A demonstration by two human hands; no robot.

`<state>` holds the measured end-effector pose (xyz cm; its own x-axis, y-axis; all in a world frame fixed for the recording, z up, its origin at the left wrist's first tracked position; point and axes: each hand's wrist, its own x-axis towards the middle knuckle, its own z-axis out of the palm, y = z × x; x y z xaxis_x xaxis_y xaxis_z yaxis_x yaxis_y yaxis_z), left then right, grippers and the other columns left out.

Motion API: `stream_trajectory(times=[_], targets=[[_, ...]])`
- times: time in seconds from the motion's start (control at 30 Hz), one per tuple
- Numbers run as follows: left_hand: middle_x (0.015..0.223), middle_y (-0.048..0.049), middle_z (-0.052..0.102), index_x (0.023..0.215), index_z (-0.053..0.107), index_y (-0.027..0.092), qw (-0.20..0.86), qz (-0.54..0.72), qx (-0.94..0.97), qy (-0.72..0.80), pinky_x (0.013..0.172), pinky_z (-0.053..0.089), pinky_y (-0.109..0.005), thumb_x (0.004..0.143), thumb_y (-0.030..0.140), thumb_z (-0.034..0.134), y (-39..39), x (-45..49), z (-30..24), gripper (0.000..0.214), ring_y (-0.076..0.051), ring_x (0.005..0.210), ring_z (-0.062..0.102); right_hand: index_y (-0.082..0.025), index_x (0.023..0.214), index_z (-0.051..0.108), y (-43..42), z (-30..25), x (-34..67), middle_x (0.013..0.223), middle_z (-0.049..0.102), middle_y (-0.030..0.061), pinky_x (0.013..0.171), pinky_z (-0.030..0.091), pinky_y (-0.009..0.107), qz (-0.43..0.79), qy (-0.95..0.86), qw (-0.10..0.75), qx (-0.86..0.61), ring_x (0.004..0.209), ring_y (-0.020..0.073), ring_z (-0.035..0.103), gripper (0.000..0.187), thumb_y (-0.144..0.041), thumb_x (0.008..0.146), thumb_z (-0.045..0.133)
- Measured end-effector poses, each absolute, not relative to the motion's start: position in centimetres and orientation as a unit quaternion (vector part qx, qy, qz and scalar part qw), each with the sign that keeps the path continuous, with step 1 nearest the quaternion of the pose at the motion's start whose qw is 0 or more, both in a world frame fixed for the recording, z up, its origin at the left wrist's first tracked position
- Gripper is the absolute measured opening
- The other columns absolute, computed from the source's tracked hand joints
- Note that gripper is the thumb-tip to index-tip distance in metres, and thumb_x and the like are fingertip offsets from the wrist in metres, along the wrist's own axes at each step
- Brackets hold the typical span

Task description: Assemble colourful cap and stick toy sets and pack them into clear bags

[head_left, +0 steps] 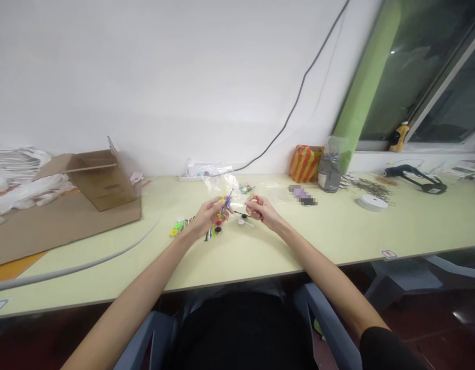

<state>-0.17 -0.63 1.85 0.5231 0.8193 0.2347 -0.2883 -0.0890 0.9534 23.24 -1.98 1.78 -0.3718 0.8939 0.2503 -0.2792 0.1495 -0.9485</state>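
My left hand (208, 217) pinches a small blue-and-yellow plastic toy part (225, 202) above the table. My right hand (261, 210) holds a tiny red piece (256, 199) between its fingertips, a short gap from the left hand. Below the hands lie small plastic parts: green, yellow, red and black wheels and pieces (195, 226). A small white-and-black part with thin rods (242, 219) lies just under my right hand. A clear plastic bag (221, 182) lies crumpled behind the hands.
A pale yellow table (299, 246) runs across the view, with an opened cardboard box (102, 180) and cardboard sheet at left. A grey cable, power strip (199, 171), grey jar (329, 174), striped bag (305, 163), white spool (372, 203) and black tool (415, 178) also stand about.
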Motion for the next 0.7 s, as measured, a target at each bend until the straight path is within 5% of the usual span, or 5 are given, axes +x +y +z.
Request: stream_trajectory(times=[0.13,0.3,0.53,0.7], targets=[[0.119,-0.0164,0.071,0.129,0.061,0.017,0.632,0.441,0.597,0.225,0.079,0.056,-0.031,0.090,0.037,0.071,-0.4,-0.2,1.8,0.046,-0.025,0.099,0.073,-0.021,0.083,0.051,-2.3,2.0,23.5,0.050,0.041,-0.0093,0.043,0.008,0.021,0.582,-0.591,0.483,-0.281,0.042,0.0045,0.021,0.037,-0.046,0.079,0.077],[0.130,-0.0188,0.067,0.136,0.054,0.021,0.628,0.402,0.630,0.218,0.084,0.057,-0.036,0.084,0.033,0.078,-0.8,0.0,1.9,0.058,-0.030,0.110,0.070,-0.020,0.087,0.054,-2.5,1.8,23.3,0.053,0.043,-0.0086,0.043,0.010,0.020,0.595,-0.619,0.440,-0.265,0.043,0.0046,0.022,0.035,-0.046,0.081,0.076],[0.120,-0.0197,0.070,0.142,0.049,0.017,0.601,0.349,0.682,0.229,0.070,0.055,-0.029,0.080,0.033,0.080,-1.9,0.2,2.4,0.071,-0.024,0.089,0.073,-0.019,0.083,0.059,-1.2,1.9,24.1,0.058,0.046,-0.0045,0.040,0.014,0.021,0.575,-0.569,0.516,-0.282,0.044,0.0065,0.026,0.037,-0.055,0.084,0.067],[0.110,-0.0166,0.072,0.141,0.051,0.015,0.602,0.288,0.708,0.232,0.063,0.052,-0.027,0.080,0.034,0.080,-2.5,0.3,2.7,0.071,-0.017,0.073,0.069,-0.020,0.076,0.061,-0.1,2.5,25.7,0.070,0.052,0.0019,0.053,0.044,0.026,0.512,-0.535,0.614,-0.271,0.060,0.0140,0.043,0.037,-0.055,0.088,0.058]])
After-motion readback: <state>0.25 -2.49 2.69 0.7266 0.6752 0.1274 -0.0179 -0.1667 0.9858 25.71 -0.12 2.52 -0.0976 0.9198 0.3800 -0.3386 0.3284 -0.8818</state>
